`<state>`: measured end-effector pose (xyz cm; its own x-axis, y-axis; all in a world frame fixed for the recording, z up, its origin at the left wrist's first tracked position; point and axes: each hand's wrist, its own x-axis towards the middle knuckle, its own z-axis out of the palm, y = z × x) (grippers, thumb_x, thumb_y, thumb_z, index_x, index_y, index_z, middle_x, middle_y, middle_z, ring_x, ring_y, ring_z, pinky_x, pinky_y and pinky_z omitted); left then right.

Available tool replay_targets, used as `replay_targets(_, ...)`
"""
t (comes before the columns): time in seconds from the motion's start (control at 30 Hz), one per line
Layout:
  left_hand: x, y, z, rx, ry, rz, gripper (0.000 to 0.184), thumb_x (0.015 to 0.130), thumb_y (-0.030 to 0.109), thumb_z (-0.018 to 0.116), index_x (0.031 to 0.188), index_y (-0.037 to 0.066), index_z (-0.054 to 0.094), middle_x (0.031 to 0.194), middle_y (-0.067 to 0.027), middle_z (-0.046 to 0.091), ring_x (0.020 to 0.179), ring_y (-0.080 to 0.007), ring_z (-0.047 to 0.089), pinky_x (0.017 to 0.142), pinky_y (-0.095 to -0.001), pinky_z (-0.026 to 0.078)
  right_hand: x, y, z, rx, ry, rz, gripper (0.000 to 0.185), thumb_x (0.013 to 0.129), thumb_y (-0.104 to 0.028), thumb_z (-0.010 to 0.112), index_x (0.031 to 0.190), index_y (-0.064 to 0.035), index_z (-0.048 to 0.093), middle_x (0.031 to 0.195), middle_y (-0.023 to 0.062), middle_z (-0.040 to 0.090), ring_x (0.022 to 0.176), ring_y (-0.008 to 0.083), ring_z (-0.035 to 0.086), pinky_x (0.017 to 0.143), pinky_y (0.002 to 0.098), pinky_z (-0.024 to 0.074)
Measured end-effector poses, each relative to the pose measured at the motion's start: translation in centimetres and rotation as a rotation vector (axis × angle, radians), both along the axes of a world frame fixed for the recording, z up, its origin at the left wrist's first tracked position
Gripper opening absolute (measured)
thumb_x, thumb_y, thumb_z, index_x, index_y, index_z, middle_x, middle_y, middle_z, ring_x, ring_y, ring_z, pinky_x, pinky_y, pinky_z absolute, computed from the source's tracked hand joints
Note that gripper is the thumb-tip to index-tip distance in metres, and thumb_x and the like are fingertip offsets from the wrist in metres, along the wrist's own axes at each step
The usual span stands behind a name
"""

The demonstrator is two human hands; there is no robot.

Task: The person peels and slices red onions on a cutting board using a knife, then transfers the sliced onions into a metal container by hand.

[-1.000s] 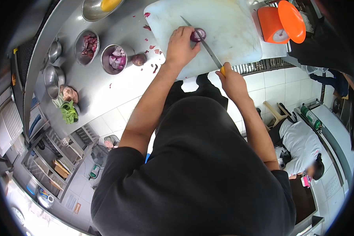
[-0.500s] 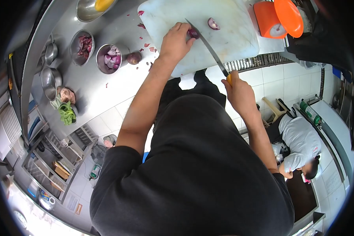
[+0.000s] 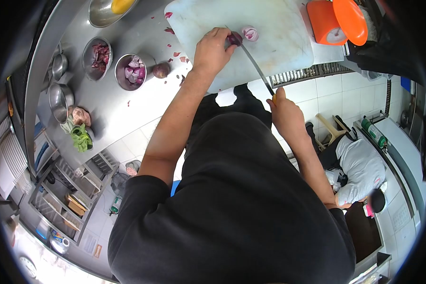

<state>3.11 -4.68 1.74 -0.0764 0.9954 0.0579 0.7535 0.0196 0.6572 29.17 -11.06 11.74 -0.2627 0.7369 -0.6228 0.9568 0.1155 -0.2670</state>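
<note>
My left hand [image 3: 214, 49] is closed on a red onion piece [image 3: 234, 39], pressing it on the white cutting board [image 3: 279, 23]. In my right hand [image 3: 287, 110] is a long knife [image 3: 256, 67] with a yellow handle, mostly covered by the fingers. The blade slants up and left across the board, and its tip end lies at the onion under my left fingers. Just right of the blade sits another cut onion piece [image 3: 250, 33], its pale layered face showing. A whole red onion [image 3: 161, 70] rests on the steel table, left of my left forearm.
Left on the steel table [image 3: 123, 113] are a pot of onion chunks [image 3: 119, 71], a bowl of onion skins [image 3: 84, 61], an empty steel bowl [image 3: 61, 97] and green leaves [image 3: 82, 138]. An orange scale [image 3: 323, 23] stands right of the board. A person [image 3: 359, 165] sits at lower right.
The loose onion piece has shifted slightly left, closer to the blade, and turned its cut face up. The knife has moved a little and stands steeper. My left hand stays on the onion.
</note>
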Motion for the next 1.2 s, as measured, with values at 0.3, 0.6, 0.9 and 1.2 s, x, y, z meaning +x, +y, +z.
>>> replay_targets(0.3,-0.1,0.0,0.0,0.007,0.001,-0.002,0.039,0.082,0.014,0.088,0.115,0.005,0.068,0.112,-0.0124,0.073,0.103,-0.0367,0.071,0.089,-0.0459,0.059,-0.7,0.1,-5.8,0.077,0.107,-0.017,0.033,0.109,-0.03,0.061,0.112,-0.0005,0.048,0.08,0.0256,0.073,0.077,0.0473,0.073,0.068,0.0563,0.0576)
replay_targets(0.6,0.5,-1.0,-0.3,0.046,0.03,0.025,0.04,0.086,0.016,0.087,0.119,0.005,0.067,0.118,-0.0119,0.072,0.108,-0.0312,0.072,0.091,-0.0422,0.059,0.1,-0.5,-5.0,0.121,0.168,-0.039,0.035,0.107,-0.034,0.064,0.108,-0.0019,0.05,0.077,0.0245,0.072,0.076,0.0473,0.072,0.066,0.0558,0.0564)
replay_targets(0.9,-1.7,1.0,0.8,0.066,0.15,-0.282,0.043,0.088,0.005,0.074,0.13,0.013,0.067,0.131,-0.0091,0.067,0.118,-0.0329,0.068,0.104,-0.044,0.056,1.6,0.0,-2.9,0.148,0.217,-0.116,0.034,0.106,-0.031,0.067,0.106,-0.0017,0.049,0.073,0.0251,0.07,0.074,0.049,0.071,0.064,0.0575,0.0548)
replay_targets(1.2,-0.6,0.9,1.3,-0.166,0.182,-0.171,0.039,0.089,0.013,0.079,0.126,0.009,0.066,0.121,-0.0119,0.068,0.106,-0.0346,0.071,0.093,-0.0444,0.059,3.5,-1.5,-3.9,0.126,0.134,-0.09,0.033,0.106,-0.031,0.067,0.113,-0.0027,0.051,0.078,0.0261,0.071,0.077,0.0491,0.071,0.067,0.0577,0.0553)
